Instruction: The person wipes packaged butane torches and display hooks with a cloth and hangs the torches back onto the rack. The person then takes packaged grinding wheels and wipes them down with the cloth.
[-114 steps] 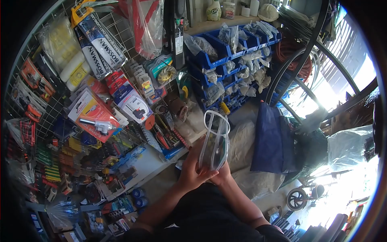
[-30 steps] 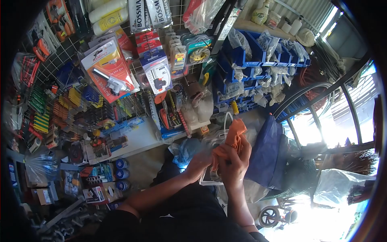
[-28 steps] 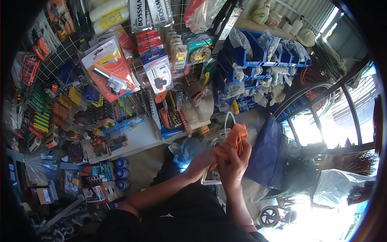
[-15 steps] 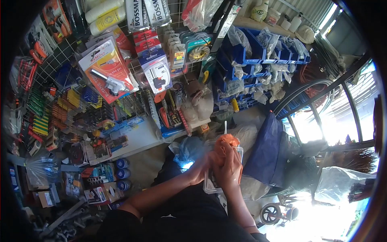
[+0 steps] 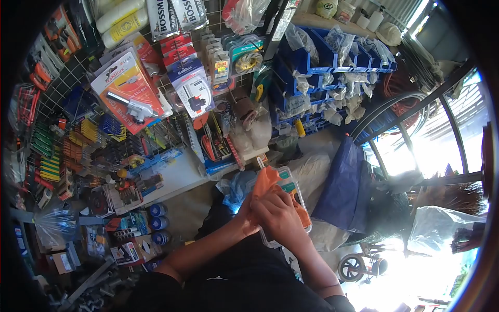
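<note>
Swung leftward at its handle [image 5: 260, 163] since the earlier frame, the clear case [image 5: 287, 179] lies under orange cloth [image 5: 265, 179] that the right hand's [image 5: 280, 216] fingers grip, as if to keep it pressed close, beside the left hand [image 5: 248, 214], whose fingers are too hidden to read, near packs marked NaMilux [image 5: 189, 88] and BOSSMAN [image 5: 163, 18].

A crumpled orange cloth [image 5: 266, 180] lies across a tilted, apparently clear plastic case [image 5: 287, 178].
</note>
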